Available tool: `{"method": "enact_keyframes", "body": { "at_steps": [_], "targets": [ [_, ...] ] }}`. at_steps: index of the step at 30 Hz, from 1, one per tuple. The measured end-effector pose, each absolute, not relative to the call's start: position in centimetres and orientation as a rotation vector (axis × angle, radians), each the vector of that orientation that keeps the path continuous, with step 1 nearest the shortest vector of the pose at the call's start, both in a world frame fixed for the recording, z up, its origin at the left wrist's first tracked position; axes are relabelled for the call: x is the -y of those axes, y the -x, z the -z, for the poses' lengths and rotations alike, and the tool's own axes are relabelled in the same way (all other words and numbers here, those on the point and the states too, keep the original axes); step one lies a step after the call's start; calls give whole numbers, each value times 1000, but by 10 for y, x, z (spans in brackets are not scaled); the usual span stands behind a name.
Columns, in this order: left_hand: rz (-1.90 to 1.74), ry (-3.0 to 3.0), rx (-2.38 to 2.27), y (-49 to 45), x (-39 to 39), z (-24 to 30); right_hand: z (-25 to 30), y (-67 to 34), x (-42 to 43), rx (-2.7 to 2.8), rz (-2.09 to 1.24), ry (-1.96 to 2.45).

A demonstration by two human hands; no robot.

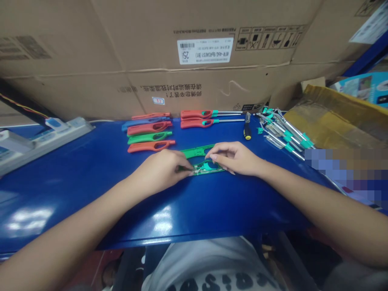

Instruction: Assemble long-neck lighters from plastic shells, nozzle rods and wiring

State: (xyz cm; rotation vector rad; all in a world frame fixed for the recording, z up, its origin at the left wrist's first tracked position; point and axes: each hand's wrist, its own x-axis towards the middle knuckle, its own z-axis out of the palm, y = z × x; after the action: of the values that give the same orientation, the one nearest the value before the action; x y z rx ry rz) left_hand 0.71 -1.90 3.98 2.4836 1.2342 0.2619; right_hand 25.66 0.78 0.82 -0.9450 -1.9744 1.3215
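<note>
In front of me on the table lies an open green lighter casing half (212,171), with thin wires and a teal trigger piece (209,165) inside it. My left hand (166,167) is closed, thumb and fingers pinched at the casing's left end, by the wires. Bent round the right end of the same casing, my right hand (239,157) has its thumb near the trigger piece and its other fingers partly hidden. Just behind, a second green casing half (195,152) lies flat, its right end close to my right fingers.
Several coloured lighter casings (150,146) lie at back left, beside two red lighters (197,123) with metal tubes. A screwdriver (247,131) and a pile of metal-tube parts (287,133) are on the right. Cardboard (121,48) walls the back; a power strip (60,139) is left.
</note>
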Motion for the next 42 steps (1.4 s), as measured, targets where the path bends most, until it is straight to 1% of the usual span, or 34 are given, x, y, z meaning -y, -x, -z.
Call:
{"method": "enact_keyframes", "body": {
  "at_steps": [7, 9, 11, 14, 25, 35, 39, 42],
  "targets": [
    [-328, -2444, -1189, -6, 16, -36, -12, -261, 1, 2456, -506, 631],
    [-327, -2451, -1183, -5, 15, -36, -16, -262, 4, 2627, -354, 593],
    [-319, -2450, -1186, -4, 15, -36, -20, -263, 7, 2787, -285, 584],
    [-309, -2436, -1199, -4, 14, -37, -24, -264, 9, 2892, -334, 630],
    [-310, -2409, -1244, -6, 14, -36, -29, -267, 12, 2875, -674, 783],
    [-275, -2436, -1227, -5, 15, -38, -31, -270, 12, 2921, -700, 813],
    [-303, -2420, -1194, -4, 14, -37, -30, -271, 12, 2937, -606, 778],
    [-330, -2403, -1173, -3, 13, -36, -30, -270, 10, 2835, -503, 731]
  ]
}}
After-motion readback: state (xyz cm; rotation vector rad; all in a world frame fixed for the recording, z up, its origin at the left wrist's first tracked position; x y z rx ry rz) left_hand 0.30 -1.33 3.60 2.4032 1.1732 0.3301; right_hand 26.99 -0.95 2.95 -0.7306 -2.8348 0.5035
